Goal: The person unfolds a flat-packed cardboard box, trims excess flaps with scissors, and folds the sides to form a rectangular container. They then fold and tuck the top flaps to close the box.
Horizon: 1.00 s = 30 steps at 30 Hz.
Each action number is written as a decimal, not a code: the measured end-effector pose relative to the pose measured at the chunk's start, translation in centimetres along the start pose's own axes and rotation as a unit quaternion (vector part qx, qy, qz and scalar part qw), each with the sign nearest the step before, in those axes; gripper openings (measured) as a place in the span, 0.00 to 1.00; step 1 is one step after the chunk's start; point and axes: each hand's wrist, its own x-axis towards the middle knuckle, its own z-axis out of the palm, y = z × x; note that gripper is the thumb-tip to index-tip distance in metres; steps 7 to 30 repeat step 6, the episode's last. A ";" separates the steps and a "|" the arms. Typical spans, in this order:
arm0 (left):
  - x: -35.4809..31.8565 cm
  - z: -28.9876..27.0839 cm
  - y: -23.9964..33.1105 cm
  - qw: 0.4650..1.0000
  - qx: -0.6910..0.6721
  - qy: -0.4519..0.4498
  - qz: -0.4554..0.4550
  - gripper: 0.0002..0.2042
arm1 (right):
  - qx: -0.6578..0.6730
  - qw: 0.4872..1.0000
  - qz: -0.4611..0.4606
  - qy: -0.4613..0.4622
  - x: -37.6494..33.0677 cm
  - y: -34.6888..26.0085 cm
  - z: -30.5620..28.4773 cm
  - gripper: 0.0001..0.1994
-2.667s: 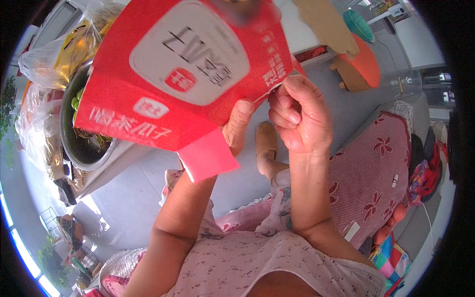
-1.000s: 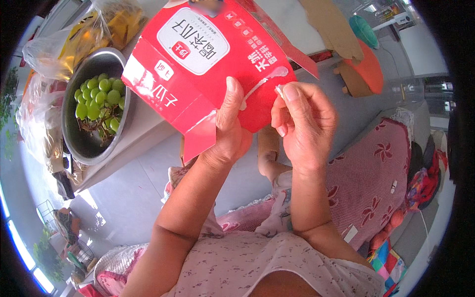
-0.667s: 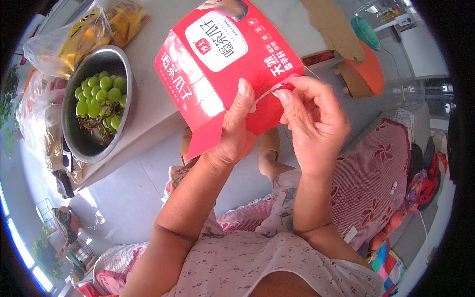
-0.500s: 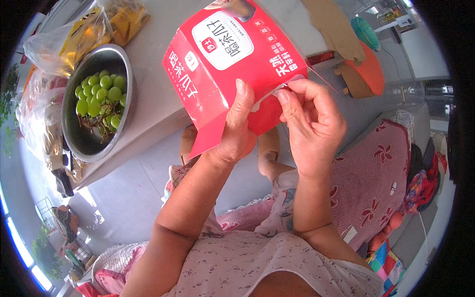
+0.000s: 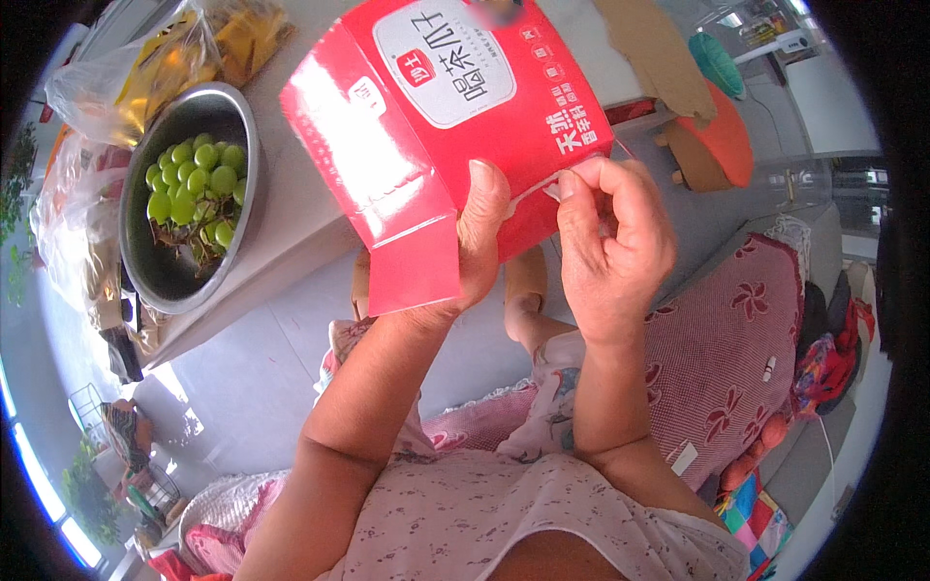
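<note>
A red cardboard box (image 5: 417,160) with a white label panel is held up in front of me, tilted, at the table's edge. My left hand (image 5: 480,237) grips its near side, thumb on top and fingers hidden beneath. A loose red flap (image 5: 417,276) sticks out over my left wrist. At the box's near right edge, my right hand (image 5: 620,252) is closed, thumb and index finger pinching a thin pale strip or flap edge there. What is inside the box cannot be seen.
On the pale table (image 5: 291,208), left of the box, stands a metal bowl (image 5: 256,160) with green grapes (image 5: 199,182). Plastic bags (image 5: 82,208) lie beyond it. Brown cardboard (image 5: 651,53) and an orange stool (image 5: 728,140) are at the right, above a patterned sofa cover (image 5: 727,329).
The box has turned in my left hand: its left side panel now faces up more and glares, and the near flap shows broader. My right hand keeps its pinch with little movement.
</note>
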 end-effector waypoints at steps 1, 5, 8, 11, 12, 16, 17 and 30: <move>0.0 0.0 0.0 1.000 -0.017 -0.004 -0.005 0.31 | -0.006 1.000 -0.008 -0.002 0.0 -0.1 0.0 0.04; 0.4 0.3 -0.1 0.991 -0.133 -0.002 -0.033 0.32 | -0.029 0.997 -0.065 -0.033 0.2 -0.6 -0.1 0.05; 0.5 0.5 0.1 0.986 -0.163 0.009 -0.037 0.32 | -0.028 0.997 -0.065 -0.034 0.2 -0.6 0.0 0.05; 0.5 0.5 0.1 0.986 -0.163 0.009 -0.037 0.32 | -0.028 0.997 -0.065 -0.034 0.2 -0.6 0.0 0.05; 0.5 0.5 0.1 0.986 -0.163 0.009 -0.037 0.32 | -0.028 0.997 -0.065 -0.034 0.2 -0.6 0.0 0.05; 0.5 0.5 0.1 0.986 -0.163 0.009 -0.037 0.32 | -0.028 0.997 -0.065 -0.034 0.2 -0.6 0.0 0.05; 0.5 0.5 0.1 0.986 -0.163 0.009 -0.037 0.32 | -0.028 0.997 -0.065 -0.034 0.2 -0.6 0.0 0.05; 0.5 0.5 0.1 0.986 -0.163 0.009 -0.037 0.32 | -0.028 0.997 -0.065 -0.034 0.2 -0.6 0.0 0.05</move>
